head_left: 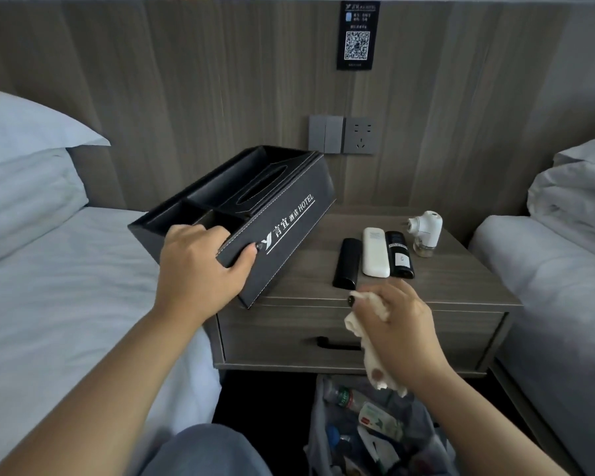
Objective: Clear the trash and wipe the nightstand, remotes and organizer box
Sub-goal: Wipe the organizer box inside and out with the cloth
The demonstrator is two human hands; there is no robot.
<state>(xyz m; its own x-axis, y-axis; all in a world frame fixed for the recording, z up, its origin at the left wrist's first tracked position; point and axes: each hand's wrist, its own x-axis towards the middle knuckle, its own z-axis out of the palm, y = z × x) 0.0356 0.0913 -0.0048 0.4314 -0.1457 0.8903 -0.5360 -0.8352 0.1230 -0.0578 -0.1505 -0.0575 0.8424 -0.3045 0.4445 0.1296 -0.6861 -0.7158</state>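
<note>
Woodgrain nightstand [443, 286], left hand [200, 266] gripping leather organizer box [282, 214], tilted

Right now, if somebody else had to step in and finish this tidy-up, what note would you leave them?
Left hand grips the organizer box, tilted up off the nightstand with one corner down.
Right hand holds the cloth at the front edge.
Three remotes lie side by side on top, beside a white plug-in device.
Done: trash sits in the bag below.
Left: wipe the box, the top and the remotes; I cannot tell what has been wiped.
</note>
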